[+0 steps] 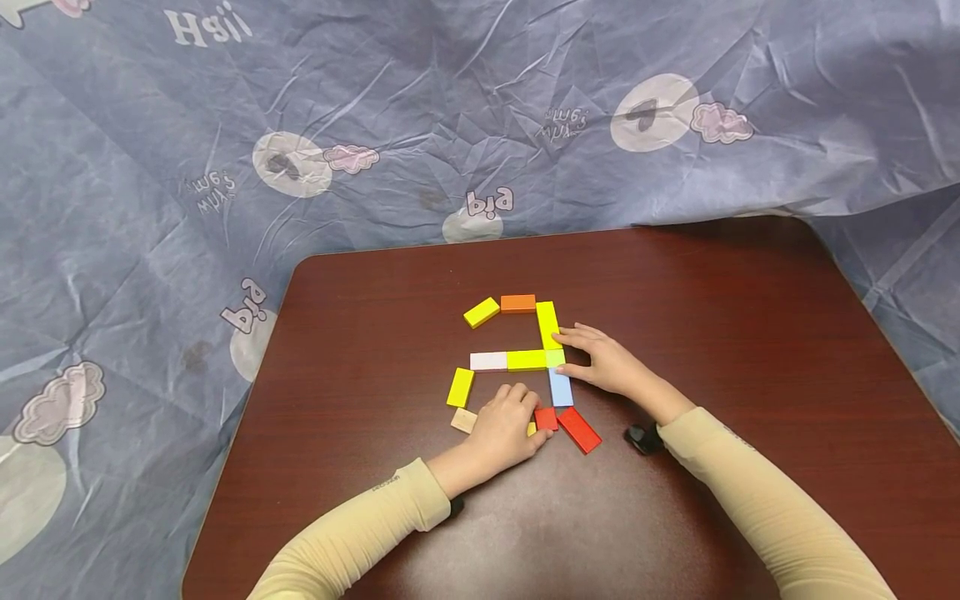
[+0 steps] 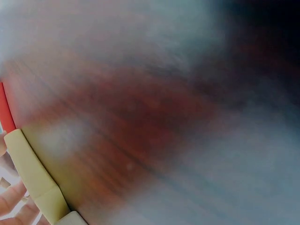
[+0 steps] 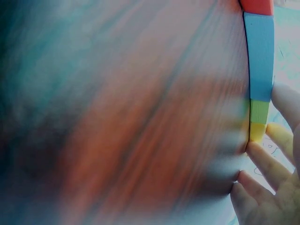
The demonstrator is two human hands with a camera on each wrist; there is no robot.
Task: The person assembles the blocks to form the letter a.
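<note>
In the head view my left hand (image 1: 506,427) lies over the near row of blocks, its fingers bent loosely across it. Its thumb and forefinger come close to a small red block (image 1: 547,418); whether they press on it I cannot tell. Partly covered by this hand are a pale wooden block (image 1: 462,421) and yellow blocks (image 2: 35,173). My right hand (image 1: 611,365), fingers spread, touches the right column from the side. Its fingertips meet a long yellow block (image 1: 548,326), while the thumb is at a light green block (image 1: 554,358) above a blue block (image 1: 561,387).
A longer red block (image 1: 580,430) lies slanted at the lower right. Further blocks are orange (image 1: 518,304), yellow (image 1: 482,312), white (image 1: 488,362), yellow (image 1: 527,360) and yellow (image 1: 461,387). All rest on a dark brown table (image 1: 712,300) with a printed cloth (image 1: 420,100) behind it.
</note>
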